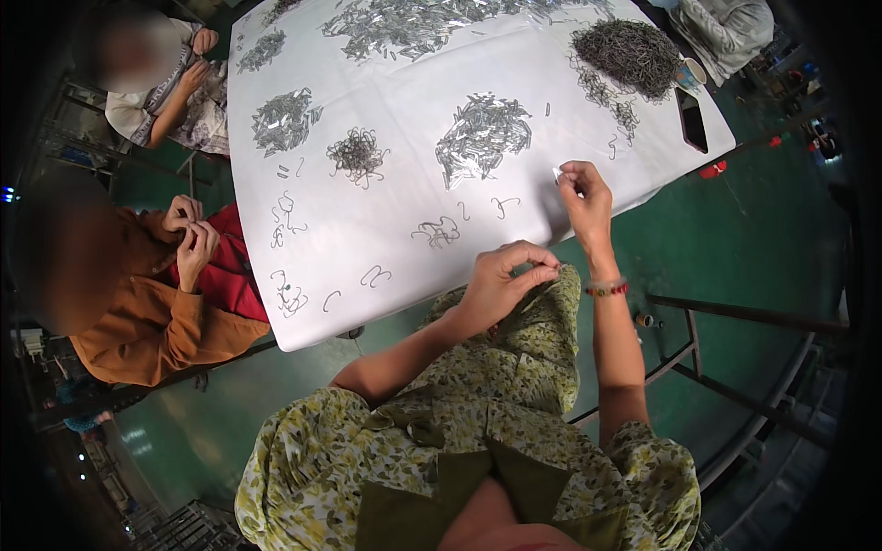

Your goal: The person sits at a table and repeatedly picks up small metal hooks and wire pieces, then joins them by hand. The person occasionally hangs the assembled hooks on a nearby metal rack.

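At the table's near edge, my left hand (510,280) is closed in a pinch, thumb against forefinger. Whatever sits at its fingertips is too small to name. Farther right and higher, my right hand (586,197) pinches a small pale strip (557,174) that sticks out past the fingers. Left of that hand lies a pile of short, shiny clear-grey strips (482,138). Between the pile and my left hand are loose S-shaped metal hooks (436,231), with another hook (504,208) to their right.
A large heap of dark hooks (629,57), a paper cup (694,72) and a phone (692,119) occupy the white table's (386,239) far right. More strips (395,28) spread across the back. Two people (147,303) (170,83) work along the left side; another sleeve (726,32) shows far right.
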A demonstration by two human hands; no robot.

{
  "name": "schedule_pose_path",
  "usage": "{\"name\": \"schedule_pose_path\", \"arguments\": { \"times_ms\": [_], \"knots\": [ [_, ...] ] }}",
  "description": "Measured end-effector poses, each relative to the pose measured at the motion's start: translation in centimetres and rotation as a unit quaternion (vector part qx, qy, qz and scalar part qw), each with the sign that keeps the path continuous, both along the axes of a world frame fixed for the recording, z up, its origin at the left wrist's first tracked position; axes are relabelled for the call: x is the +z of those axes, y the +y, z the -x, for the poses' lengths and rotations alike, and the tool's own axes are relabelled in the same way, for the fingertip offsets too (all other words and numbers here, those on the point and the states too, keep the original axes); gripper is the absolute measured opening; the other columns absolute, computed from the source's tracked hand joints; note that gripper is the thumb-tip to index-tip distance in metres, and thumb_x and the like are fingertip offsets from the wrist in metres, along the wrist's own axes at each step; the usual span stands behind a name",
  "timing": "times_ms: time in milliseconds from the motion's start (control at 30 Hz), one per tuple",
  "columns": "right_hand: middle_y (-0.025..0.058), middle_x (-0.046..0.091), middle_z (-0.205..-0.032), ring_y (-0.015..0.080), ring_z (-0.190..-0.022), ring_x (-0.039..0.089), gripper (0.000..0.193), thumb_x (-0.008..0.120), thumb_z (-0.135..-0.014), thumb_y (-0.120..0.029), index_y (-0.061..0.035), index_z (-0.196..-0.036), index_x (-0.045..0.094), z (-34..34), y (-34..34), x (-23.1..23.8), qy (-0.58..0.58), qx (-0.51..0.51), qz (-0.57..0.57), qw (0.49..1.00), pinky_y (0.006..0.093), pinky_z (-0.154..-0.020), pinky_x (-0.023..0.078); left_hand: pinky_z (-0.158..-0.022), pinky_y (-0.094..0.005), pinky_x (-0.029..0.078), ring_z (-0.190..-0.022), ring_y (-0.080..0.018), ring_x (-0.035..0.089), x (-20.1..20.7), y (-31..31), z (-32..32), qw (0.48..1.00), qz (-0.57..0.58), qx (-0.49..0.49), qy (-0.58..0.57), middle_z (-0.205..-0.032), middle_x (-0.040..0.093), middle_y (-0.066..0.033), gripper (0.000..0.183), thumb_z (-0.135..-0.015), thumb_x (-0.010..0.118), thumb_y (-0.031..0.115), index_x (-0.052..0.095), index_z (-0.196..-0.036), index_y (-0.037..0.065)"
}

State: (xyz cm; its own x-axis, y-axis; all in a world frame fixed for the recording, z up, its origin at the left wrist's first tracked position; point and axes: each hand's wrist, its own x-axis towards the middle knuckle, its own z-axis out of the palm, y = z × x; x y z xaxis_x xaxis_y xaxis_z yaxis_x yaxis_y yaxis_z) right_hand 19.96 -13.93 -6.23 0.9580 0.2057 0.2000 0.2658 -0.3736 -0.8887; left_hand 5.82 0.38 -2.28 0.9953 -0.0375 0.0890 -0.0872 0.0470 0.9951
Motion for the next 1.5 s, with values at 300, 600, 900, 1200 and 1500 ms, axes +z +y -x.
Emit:
{"name": "schedule_pose_path", "arguments": {
  "times_ms": [300,600,900,1200,1500],
  "knots": [
    [0.0064,0.065,-0.087,0.0082,-0.072,0.057,0.062,0.063,-0.084,0.007,0.0027,-0.141,0.038,10.6,-1.2,6.6,0.111,0.019,-0.253,0.961,0.0218,-0.064,0.047,-0.078,-0.0227,0.050,-0.085,-0.0072,0.061,-2.1,0.3,-0.6,0.997,0.050,0.020,0.052,-0.090,0.069,-0.0032,0.011,-0.085,0.070,0.006,0.068,-0.095,0.001],
    [0.0054,0.064,-0.086,0.0093,-0.075,0.059,0.035,0.064,-0.082,0.010,0.0030,-0.117,0.062,12.3,-0.5,6.7,-0.082,-0.018,-0.056,0.995,0.0228,-0.069,0.050,-0.075,-0.0247,0.051,-0.084,-0.0100,0.064,-0.7,0.7,-0.5,0.998,0.059,-0.003,-0.005,-0.087,0.071,-0.0068,0.011,-0.085,0.068,0.006,0.068,-0.094,-0.001],
    [0.0063,0.062,-0.089,0.0102,-0.077,0.057,0.017,0.064,-0.082,0.011,0.0059,-0.098,0.067,11.7,-1.0,6.8,-0.020,-0.014,-0.160,0.987,0.0221,-0.067,0.047,-0.072,-0.0294,0.051,-0.080,-0.0164,0.067,-1.5,1.3,0.5,0.993,-0.050,-0.074,-0.081,-0.089,0.071,-0.0076,0.012,-0.082,0.071,0.010,0.070,-0.091,0.003],
    [0.0074,0.064,-0.081,0.0156,-0.075,0.052,0.016,0.067,-0.076,0.012,0.0065,-0.091,0.067,13.1,0.1,8.2,-0.071,0.020,-0.027,0.997,0.0259,-0.070,0.044,-0.072,-0.0251,0.050,-0.083,-0.0074,0.063,0.1,2.0,1.0,0.993,0.083,-0.025,0.082,-0.088,0.071,-0.0051,0.014,-0.084,0.071,0.009,0.069,-0.094,0.001],
    [0.0086,0.064,-0.082,0.0175,-0.075,0.052,0.016,0.064,-0.077,0.015,0.0061,-0.090,0.065,13.5,0.1,7.9,-0.076,-0.027,-0.094,0.992,0.0284,-0.068,0.044,-0.074,-0.0277,0.052,-0.083,-0.0135,0.065,0.1,1.6,1.0,0.999,0.024,-0.019,-0.034,-0.089,0.070,-0.0093,0.012,-0.083,0.071,0.006,0.070,-0.093,0.000]
  ]
}}
